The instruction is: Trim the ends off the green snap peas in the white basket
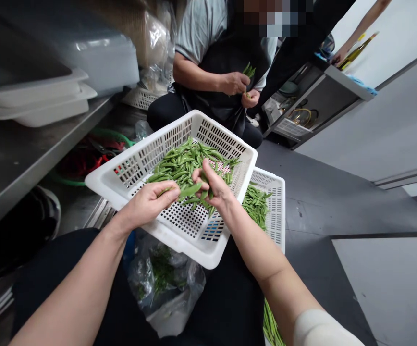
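A white slotted basket [104,180] rests on my lap, with a heap of green pea pods [179,161] in its far half. My left hand [149,202] and my right hand [214,185] meet over the basket's middle. Both pinch one green pod [190,191] between them, each at one end. A second white basket [275,211] lies behind and below to the right, holding more pods [255,204].
A clear plastic bag [165,283] with green scraps hangs below the basket. Opposite me a seated person's hands [239,86] hold pods. A steel shelf [17,154] with white trays stands on the left, a low rack [324,96] on the right.
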`<action>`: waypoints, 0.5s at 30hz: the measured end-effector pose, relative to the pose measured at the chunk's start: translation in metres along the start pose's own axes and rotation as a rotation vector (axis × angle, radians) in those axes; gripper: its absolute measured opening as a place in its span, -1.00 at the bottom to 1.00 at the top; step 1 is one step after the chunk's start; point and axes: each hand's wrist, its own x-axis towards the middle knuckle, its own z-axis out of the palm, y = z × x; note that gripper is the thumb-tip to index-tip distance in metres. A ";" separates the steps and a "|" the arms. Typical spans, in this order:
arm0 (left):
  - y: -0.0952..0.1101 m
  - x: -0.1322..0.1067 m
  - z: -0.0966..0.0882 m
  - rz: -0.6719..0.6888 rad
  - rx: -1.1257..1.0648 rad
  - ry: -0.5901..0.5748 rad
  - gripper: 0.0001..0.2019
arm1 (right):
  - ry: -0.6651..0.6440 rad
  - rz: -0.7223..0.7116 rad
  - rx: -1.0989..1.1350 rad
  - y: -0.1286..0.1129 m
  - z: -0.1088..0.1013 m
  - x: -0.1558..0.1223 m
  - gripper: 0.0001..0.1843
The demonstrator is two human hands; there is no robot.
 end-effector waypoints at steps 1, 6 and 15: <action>0.001 0.000 -0.001 0.004 0.014 -0.028 -0.68 | -0.077 0.057 -0.052 0.001 -0.001 0.000 -0.33; -0.002 0.002 0.001 0.008 -0.032 0.101 -0.74 | -0.337 0.014 -0.294 0.008 0.013 -0.009 -0.50; -0.001 -0.002 -0.009 -0.125 -0.817 0.173 -0.74 | 0.266 -0.232 0.222 -0.015 -0.004 0.013 -0.58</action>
